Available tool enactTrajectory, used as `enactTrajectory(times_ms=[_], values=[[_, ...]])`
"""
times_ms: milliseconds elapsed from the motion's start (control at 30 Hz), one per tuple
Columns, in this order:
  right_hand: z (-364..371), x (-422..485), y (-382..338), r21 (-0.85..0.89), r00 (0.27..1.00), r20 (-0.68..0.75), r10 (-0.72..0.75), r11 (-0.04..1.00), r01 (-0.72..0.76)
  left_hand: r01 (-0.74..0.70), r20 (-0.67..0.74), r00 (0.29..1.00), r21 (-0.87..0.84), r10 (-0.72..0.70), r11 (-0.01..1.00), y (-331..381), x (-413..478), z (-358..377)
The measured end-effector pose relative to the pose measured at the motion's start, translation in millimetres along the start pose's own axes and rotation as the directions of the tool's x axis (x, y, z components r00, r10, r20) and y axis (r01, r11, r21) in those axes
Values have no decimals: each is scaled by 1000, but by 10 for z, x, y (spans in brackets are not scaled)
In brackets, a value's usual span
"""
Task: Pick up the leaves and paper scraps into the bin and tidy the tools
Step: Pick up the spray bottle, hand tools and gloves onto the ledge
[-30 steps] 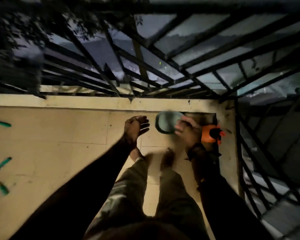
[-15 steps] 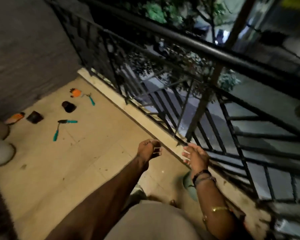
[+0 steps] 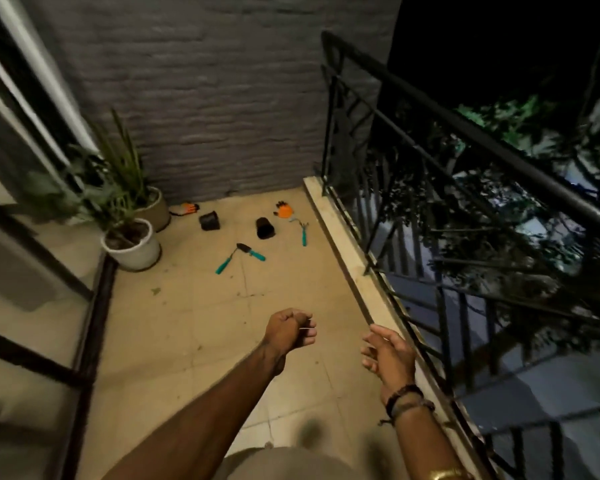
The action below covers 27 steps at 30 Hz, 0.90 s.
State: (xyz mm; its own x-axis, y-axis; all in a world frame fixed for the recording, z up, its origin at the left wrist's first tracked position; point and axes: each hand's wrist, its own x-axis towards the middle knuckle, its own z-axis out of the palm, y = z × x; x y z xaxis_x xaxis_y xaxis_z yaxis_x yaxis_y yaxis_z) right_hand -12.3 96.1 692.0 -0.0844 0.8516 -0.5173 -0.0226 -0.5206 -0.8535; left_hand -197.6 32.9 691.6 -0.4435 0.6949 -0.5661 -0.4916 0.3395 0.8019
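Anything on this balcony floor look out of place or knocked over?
Yes. A black pot and a second pot appear tipped over near the wall. The trowel and rake lie scattered beside them, and a leaf sits on the tiles.

Dim warm night light on the floor point(image 3: 194, 327), blurred, bowed wide-angle edges.

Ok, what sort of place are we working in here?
It looks like a small home balcony at night. A black metal railing runs along the open side, potted plants stand in the corner by the grey wall, and garden hand tools lie on the tiled floor.
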Motion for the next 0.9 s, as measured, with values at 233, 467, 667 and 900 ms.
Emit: enactTrajectory(times_ms=[233,467,667,900], values=[[1350,210,-101,-10,993,118,30,1000,-29,-31,-132,991,-64,22,997,604,450,-920],[2427,719,-237,-48,976,208,56,998,-47,-38,-252,968,-127,5,991,1029,1199,-1440],[3395,1535,-550,-93,959,272,78,994,-55,-35,-340,940,-147,-17,988,1537,2082,-1692],[4497,2506,-1086,-194,932,342,122,979,-57,-33,-438,896,-224,-71,974,2323,2997,-1874]])
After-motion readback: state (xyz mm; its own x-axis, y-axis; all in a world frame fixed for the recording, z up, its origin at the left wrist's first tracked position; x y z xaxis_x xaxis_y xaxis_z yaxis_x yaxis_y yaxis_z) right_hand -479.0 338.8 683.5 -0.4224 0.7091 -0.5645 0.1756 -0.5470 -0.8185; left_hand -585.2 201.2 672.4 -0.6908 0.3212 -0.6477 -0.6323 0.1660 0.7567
